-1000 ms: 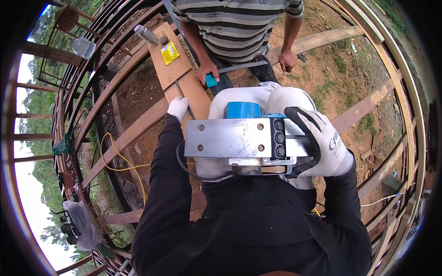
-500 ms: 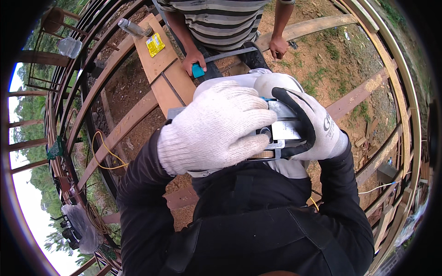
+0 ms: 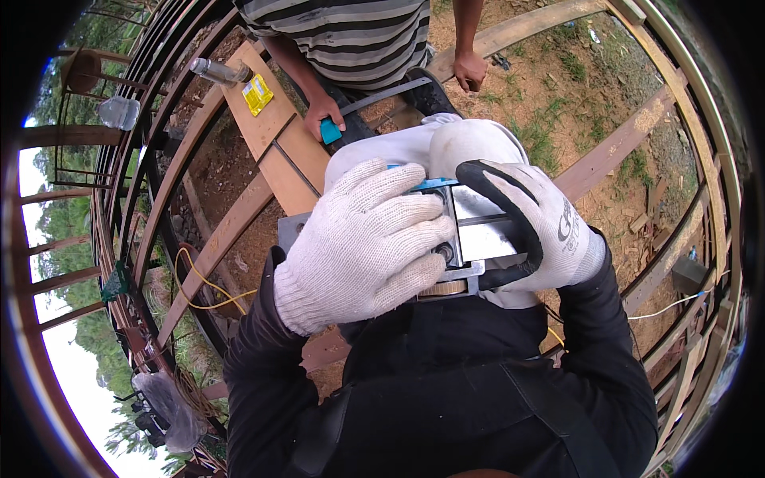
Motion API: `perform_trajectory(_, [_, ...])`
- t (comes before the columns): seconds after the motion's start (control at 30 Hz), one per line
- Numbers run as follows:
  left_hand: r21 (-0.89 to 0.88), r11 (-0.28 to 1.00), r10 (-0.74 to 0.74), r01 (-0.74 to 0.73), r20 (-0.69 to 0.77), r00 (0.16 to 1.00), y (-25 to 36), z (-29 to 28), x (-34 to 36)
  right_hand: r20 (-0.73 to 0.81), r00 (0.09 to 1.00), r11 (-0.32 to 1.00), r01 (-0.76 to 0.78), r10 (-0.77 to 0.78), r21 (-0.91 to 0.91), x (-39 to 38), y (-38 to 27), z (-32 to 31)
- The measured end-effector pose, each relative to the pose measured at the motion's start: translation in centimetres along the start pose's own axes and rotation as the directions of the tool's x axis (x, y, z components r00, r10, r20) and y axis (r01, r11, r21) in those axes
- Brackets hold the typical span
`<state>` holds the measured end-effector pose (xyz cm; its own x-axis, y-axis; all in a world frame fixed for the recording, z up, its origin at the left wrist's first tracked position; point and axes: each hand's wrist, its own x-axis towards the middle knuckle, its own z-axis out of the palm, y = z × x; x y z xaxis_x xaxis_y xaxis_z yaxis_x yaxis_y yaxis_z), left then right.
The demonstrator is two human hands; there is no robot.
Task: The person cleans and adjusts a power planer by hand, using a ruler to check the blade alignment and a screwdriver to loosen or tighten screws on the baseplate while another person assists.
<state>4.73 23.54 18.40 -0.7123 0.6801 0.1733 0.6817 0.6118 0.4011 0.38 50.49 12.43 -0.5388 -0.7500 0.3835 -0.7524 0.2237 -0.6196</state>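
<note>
An upturned electric planer (image 3: 488,240) rests on my lap, its shiny metal sole facing up in two plates with a dark gap between them. Blue casing shows along its far edge, and a ridged brass-coloured disc sits at the near side. My left hand (image 3: 370,239), in a white knit glove, lies over the planer's left part with the fingers curled onto it; the fingertips are near the slot beside the sole. Gripping the right side is my right hand (image 3: 538,223), in a white glove with black palm, thumb and fingers around the sole's edges.
Opposite me a person in a striped shirt (image 3: 351,40) holds a teal-handled saw-like tool (image 3: 331,131) with a long flat blade. A wooden board (image 3: 275,139) bears a yellow packet (image 3: 256,95) and a bottle (image 3: 213,69). Curved timber beams surround us; a yellow cord (image 3: 209,296) hangs left.
My view has shifted slightly. My left hand's fingers have drawn back a little to the left, baring more of the planer's blue casing and slot. The right hand keeps its hold.
</note>
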Motion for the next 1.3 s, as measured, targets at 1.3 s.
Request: perform_trajectory(1.3, [-0.092, 0.956, -0.264, 0.279, 0.15, 0.953, -1.6, -0.9, 0.5, 0.431, 0.838, 0.87, -0.097, 0.334, -0.484, 16.9, 29.4, 17.5])
